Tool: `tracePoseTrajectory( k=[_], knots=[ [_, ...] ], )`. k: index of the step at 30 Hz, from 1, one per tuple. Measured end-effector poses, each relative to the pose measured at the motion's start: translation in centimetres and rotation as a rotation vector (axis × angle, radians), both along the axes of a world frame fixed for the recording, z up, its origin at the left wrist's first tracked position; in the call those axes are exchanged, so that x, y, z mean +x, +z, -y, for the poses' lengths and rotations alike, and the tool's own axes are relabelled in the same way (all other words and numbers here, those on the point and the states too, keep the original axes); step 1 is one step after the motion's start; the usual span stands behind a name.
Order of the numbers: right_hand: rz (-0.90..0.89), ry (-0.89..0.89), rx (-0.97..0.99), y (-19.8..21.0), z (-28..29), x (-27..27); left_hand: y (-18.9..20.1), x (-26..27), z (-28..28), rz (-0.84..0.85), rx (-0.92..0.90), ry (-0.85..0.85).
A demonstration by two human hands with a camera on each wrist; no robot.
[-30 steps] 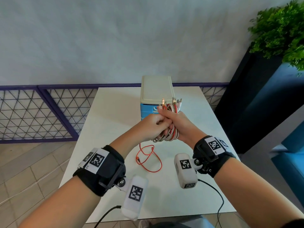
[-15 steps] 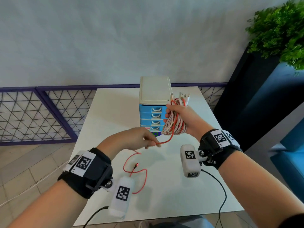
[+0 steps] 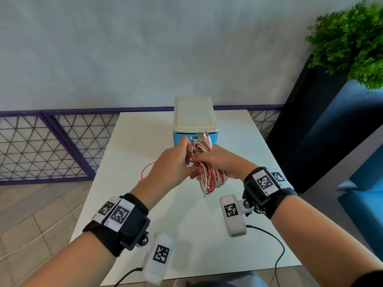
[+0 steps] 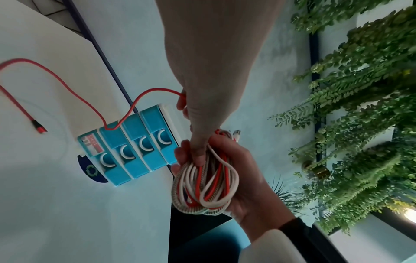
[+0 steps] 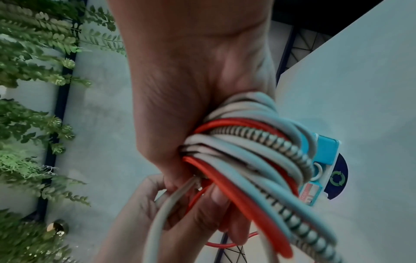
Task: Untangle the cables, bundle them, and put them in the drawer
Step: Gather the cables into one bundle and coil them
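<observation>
Both hands met just in front of the blue drawer unit, which served as the reference. Right hand was fisted around the coiled cable bundle, its long axis running from the plug ends up at the unit's top drawer down toward the person, loops hanging below the fist. Left hand pinched the loose red cable right beside the bundle; the tail ran left of the unit and lay on the white surface, its connector well off to that side. My read: wrapping that tail around the bundle came next, left hand nearer the slack. All drawers looked closed. Behind the unit: pale wall, purple lattice railing; right of it, a dark planter with greenery.
</observation>
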State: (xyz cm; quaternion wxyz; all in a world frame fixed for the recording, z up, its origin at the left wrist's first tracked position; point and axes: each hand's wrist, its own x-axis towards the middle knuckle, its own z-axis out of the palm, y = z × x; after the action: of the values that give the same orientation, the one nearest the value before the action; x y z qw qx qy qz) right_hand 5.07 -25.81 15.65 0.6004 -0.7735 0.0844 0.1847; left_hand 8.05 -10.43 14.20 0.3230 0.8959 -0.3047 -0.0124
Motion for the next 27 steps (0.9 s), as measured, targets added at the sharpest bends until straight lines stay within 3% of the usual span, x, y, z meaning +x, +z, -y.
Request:
tracePoseTrajectory(
  k=[3,7,13,19,22,25,27],
  knots=[
    [-0.014,0.014,0.007,-0.2,-0.3,-0.3,0.1,0.2,-0.1,-0.07,0.064,0.033],
    [0.038,-0.014,-0.056,-0.3,0.2,-0.5,0.2,1.3,-1.2,-0.223,0.011,0.055],
    [0.002,-0.004,0.179,-0.8,0.6,-0.7,0.1,2.1,-1.8,-0.174,0.016,0.049],
    [0.027,0.013,0.091,-0.9,0.5,-0.8,-0.3,2.1,-1.4,-0.204,0.019,0.051],
    [0.062,-0.042,0.06,-0.8,1.1,-0.5,-0.2,2.6,-2.0,-0.457,-0.016,0.027],
    [0.084,-0.143,0.061,-1.0,2.0,-0.3,0.2,3.0,-2.9,-0.849,-0.252,0.071],
    [0.086,-0.202,0.053,-1.0,2.3,-0.3,0.3,3.1,-3.5,-0.989,-0.368,0.125]
  ],
)
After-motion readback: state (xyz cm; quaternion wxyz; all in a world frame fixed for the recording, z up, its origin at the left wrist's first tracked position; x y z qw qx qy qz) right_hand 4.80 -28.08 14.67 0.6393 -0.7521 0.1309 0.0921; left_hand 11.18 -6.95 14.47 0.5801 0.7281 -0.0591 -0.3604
